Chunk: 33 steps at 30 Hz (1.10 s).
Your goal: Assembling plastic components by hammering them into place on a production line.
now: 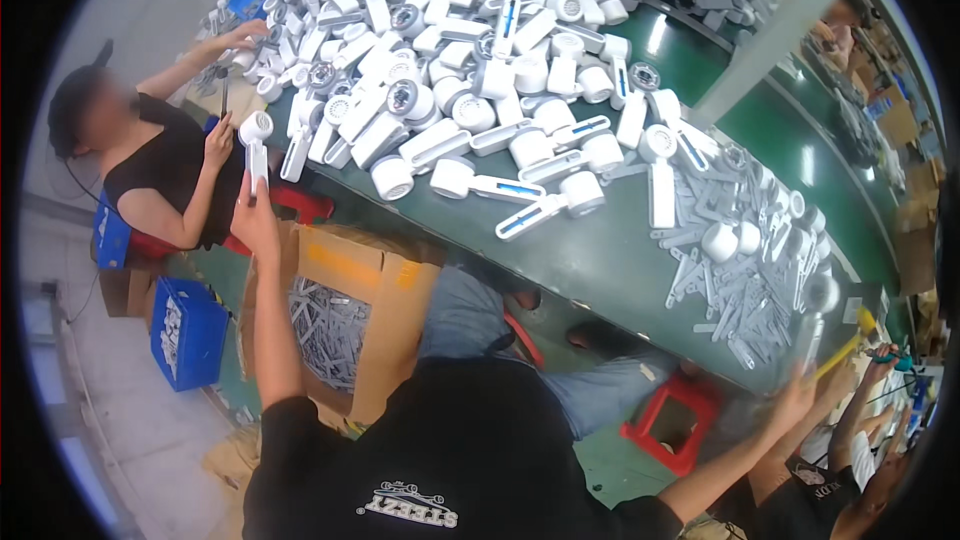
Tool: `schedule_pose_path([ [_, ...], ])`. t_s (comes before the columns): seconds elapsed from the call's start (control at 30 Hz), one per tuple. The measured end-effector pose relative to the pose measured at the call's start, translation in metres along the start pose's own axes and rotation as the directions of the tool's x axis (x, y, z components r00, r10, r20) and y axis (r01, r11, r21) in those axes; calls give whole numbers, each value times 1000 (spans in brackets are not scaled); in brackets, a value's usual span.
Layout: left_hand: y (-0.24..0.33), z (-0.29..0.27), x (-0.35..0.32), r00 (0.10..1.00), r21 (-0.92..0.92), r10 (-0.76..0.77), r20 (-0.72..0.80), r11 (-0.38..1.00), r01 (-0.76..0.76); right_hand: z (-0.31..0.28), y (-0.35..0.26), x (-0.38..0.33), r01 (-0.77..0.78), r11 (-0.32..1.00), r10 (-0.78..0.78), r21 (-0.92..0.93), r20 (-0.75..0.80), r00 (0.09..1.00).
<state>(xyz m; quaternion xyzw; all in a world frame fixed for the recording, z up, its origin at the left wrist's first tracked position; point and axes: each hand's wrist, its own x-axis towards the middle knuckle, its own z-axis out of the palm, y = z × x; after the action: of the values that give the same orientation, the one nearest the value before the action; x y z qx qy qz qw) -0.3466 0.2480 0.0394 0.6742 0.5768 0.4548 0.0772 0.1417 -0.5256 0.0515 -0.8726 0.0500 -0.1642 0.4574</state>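
My left hand (255, 220) is closed around the lower handle of a white round-headed handheld unit (257, 145), held upright off the table's near edge. At the far right, my right hand (793, 398) is blurred by motion. Its fingers close on the lower end of another pale round-headed handheld unit (818, 305), which is smeared too. Loose grey strips (715, 285) lie on the table beside that unit. A big heap of similar white units (440, 60) spreads over the green table (420, 215), several with a blue line along the handle.
An open cardboard box (400, 290) of grey strips stands left of my legs. A blue crate (190, 335) sits on the floor beyond it. Red stools (672, 425) stand below. A co-worker (165, 155) sits at left; others work at right near a yellow tool (838, 355). A pale post (780, 35) rises behind.
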Motion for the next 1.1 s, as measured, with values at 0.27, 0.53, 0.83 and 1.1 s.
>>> schedule_pose_path([
  [0.27,-134,201,127,972,266,161,172,942,-203,21,-122,-172,-178,984,161,28,302,940],
  [0.53,-246,197,289,886,142,319,338,913,-383,153,-135,-183,52,998,-2,-47,724,689],
  [0.83,134,53,-140,650,-547,586,484,782,-297,111,-76,-167,-14,998,30,-68,246,969],
  [1.1,336,74,-315,-55,-897,951,305,267,-352,116,-54,-136,120,951,-102,-285,76,992],
])
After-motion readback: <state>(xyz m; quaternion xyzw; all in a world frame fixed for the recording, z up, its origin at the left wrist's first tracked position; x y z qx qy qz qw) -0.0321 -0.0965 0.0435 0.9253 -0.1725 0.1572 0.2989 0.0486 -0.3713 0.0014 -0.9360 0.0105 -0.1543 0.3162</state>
